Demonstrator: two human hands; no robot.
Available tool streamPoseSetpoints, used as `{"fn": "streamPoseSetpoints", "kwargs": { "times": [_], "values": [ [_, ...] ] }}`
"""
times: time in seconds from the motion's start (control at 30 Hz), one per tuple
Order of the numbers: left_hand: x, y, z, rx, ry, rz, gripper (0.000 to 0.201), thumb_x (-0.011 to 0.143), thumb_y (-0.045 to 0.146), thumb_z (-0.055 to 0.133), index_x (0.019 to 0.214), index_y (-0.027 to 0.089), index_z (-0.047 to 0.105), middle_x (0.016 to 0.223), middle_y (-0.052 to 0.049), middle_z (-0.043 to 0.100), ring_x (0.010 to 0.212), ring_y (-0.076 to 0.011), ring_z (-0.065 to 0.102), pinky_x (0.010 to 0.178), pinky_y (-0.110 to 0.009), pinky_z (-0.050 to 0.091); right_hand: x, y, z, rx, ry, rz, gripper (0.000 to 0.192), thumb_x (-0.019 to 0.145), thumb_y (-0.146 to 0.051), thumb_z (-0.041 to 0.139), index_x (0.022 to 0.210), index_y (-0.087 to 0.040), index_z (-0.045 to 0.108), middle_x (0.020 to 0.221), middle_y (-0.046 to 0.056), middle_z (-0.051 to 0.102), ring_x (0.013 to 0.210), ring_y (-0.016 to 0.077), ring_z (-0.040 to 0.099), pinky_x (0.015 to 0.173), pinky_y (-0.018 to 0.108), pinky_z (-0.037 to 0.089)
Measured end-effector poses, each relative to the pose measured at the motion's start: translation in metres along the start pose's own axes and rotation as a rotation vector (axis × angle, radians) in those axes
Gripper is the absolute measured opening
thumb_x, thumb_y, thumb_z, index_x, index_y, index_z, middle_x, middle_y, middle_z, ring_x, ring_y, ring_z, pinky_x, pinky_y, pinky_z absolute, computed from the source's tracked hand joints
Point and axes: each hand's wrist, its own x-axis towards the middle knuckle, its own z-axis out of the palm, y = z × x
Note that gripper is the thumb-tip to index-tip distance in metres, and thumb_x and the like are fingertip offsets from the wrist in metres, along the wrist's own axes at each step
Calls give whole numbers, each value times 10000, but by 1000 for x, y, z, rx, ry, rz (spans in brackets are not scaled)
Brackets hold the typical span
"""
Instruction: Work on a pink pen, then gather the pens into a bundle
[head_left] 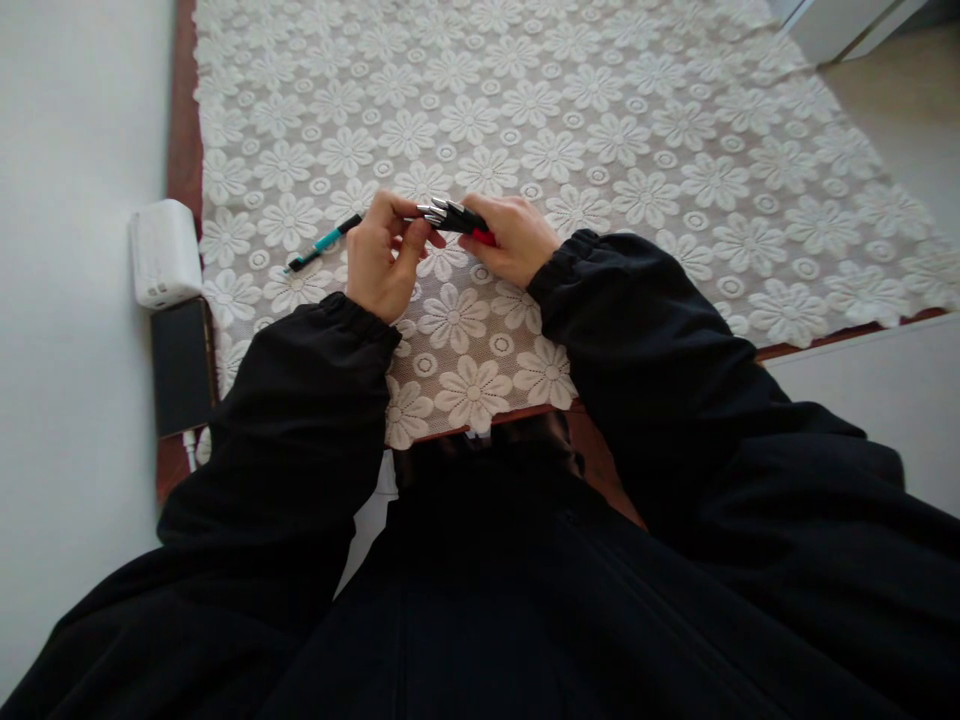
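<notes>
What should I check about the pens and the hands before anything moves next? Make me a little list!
1. Bundle of pens held by the right hand: ok, the fingers wrap around it.
2. Left hand at the metal tips of the bundle: ok, its fingers touch that end.
3. Teal pen apart from the bundle: ok, it lies alone on the lace tablecloth, beside the left hand.
4. How many pens are in the bundle: cannot tell, they overlap.
5. White box and dark flat device away from the hands: ok, both sit at the table's left edge.
</notes>
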Motion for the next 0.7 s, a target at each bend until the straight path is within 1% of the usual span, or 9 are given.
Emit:
{"fn": "streamPoseSetpoints", "kwargs": {
  "times": [0.1,0.23,0.33,0.43,0.53,0.63,0.7],
  "values": [
    [0,0,0,7,11,-9,268,996,597,522,1026,341,596,836,16,758,683,-168,677,566,-349,486,-1,-2,-2,-12,-1,10,286,970,-441,457,1186,-309,589,1089,41,711,982,259,627,835,373,442],
    [0,2,-2,74,53,2,262,983,579,562,1048,328,600,832,4,738,719,-170,693,558,-351,471,-1,-1,-2,-1,2,4,263,962,-424,479,1161,-298,596,1098,47,710,961,251,619,840,371,442],
    [-1,6,-3,140,54,-2,317,1018,600,481,1090,312,591,835,11,721,718,-150,674,569,-343,465,0,2,0,20,23,-4,224,950,-410,513,1118,-294,604,1075,52,711,944,259,623,834,382,449],
    [-3,12,-5,231,-4,-21,382,1041,618,409,1175,295,563,831,29,711,726,-132,644,604,-335,468,2,7,5,60,53,-35,189,937,-413,545,1077,-303,611,1044,46,711,943,271,630,830,396,462],
    [-4,13,-7,301,-77,-35,435,1033,655,377,1197,291,550,803,34,708,741,-131,626,604,-334,453,3,11,9,130,60,-51,199,918,-443,592,1051,-296,614,1006,49,710,974,278,629,833,399,476],
    [-3,8,-7,293,-83,-46,447,1020,680,370,1169,303,558,792,24,702,721,-147,617,581,-349,434,3,12,11,191,40,-39,231,897,-478,622,1028,-288,609,995,60,707,1004,287,626,842,402,481],
    [-2,3,-6,270,-88,-39,412,1016,664,397,1157,311,556,777,30,689,677,-140,591,572,-350,429,3,12,10,210,26,-35,241,888,-490,625,1021,-291,604,1003,58,705,1011,288,626,839,400,483]
  ]
}}
